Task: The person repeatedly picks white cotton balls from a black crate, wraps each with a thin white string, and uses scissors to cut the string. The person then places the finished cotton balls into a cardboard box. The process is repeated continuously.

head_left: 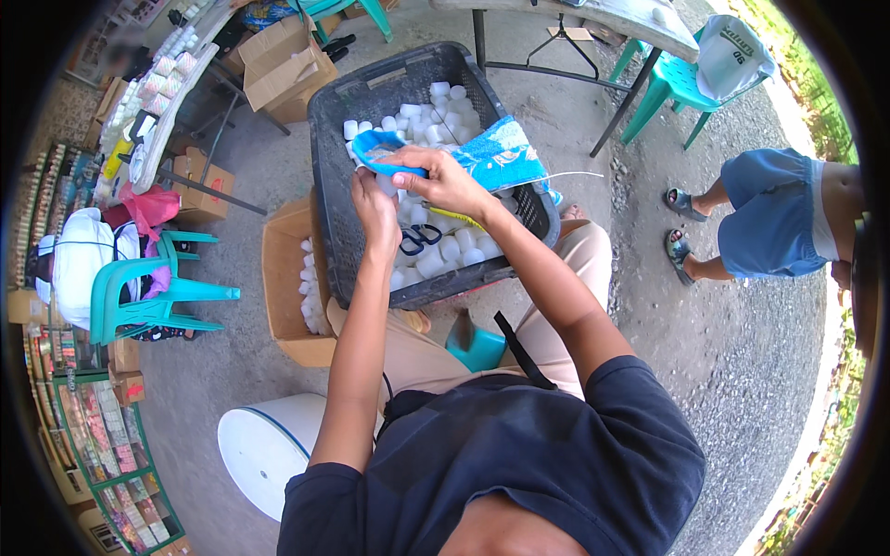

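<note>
We're mid-step over the black basket (330, 157) on our lap: right hand (443, 182) and left hand (375, 206) both closed on a blue-and-white plastic bag (496, 153), pulling at its blue edge above the small white bottles (436, 116). Next move prob. needs a firm pinch w/ both hands. Scissors (417, 239) lie in the basket. Brown box (286, 269) sits at left w/ more bottles; white bag w/ green print hangs on a green chair (669, 83).

Sunlit concrete floor (732, 352); green chairs (139, 296)
</note>
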A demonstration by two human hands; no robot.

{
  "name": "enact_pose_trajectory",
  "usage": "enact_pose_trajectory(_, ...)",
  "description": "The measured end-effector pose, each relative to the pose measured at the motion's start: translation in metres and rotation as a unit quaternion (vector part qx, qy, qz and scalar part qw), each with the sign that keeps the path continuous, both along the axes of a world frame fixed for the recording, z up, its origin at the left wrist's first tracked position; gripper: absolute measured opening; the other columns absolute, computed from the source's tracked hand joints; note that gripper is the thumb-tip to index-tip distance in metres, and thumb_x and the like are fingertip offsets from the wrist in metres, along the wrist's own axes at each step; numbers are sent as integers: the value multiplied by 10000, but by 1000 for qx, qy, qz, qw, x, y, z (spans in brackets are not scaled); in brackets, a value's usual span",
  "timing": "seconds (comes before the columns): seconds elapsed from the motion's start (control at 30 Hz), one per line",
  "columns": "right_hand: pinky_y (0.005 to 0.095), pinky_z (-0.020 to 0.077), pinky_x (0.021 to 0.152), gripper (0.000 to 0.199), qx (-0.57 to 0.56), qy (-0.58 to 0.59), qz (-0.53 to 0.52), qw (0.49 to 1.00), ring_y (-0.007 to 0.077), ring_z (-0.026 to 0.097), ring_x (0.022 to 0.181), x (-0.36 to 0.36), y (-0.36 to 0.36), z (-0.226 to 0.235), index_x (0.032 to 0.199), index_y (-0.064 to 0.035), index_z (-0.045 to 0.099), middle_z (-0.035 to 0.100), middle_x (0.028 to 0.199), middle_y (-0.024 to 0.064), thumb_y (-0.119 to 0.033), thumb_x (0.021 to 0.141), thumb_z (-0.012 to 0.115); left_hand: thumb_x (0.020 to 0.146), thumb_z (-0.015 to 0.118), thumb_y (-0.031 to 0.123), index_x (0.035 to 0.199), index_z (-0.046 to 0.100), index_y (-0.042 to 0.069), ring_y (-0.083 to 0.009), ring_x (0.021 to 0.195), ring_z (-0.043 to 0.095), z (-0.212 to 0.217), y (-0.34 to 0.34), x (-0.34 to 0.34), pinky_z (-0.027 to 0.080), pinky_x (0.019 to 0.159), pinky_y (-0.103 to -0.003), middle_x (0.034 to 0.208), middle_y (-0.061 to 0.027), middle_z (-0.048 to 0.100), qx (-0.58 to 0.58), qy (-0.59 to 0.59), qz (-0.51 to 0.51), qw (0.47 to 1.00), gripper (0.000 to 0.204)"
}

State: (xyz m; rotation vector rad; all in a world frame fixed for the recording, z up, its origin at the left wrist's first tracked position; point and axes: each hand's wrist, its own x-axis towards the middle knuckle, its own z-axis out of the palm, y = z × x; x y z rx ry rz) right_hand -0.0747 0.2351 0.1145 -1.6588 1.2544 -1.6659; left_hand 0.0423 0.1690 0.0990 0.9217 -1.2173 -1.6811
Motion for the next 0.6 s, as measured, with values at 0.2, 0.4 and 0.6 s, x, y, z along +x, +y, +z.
enact_pose_trajectory(0.2,322,441,816,219,-14,-63,32,997,182,565,893,-10,4,-5,994,5,677,626,910,84,-174,868,668,958,358,198,841,542,82,-84,380,332,-8,-16,8,262,357,-224,557,-42,468,214,75,-214,950,247)
enact_pose_trajectory(0.4,428,484,805,499,151,218,-300,916,340,608,999,-35,-12,-41,1253,-84,489,604,1159,145,-147,800,687,991,341,502,773,505,80,-96,380,299,9,-7,23,242,366,-228,532,-62,443,254,167,-294,906,502)
enact_pose_trajectory(0.6,449,507,828,374,362,536,-93,757,349,560,1131,3,-7,-89,1225,-71,481,551,1213,242,-269,910,517,980,347,541,865,490,67,-101,474,359,11,-9,64,274,424,-231,680,-75,469,309,243,-286,874,509)
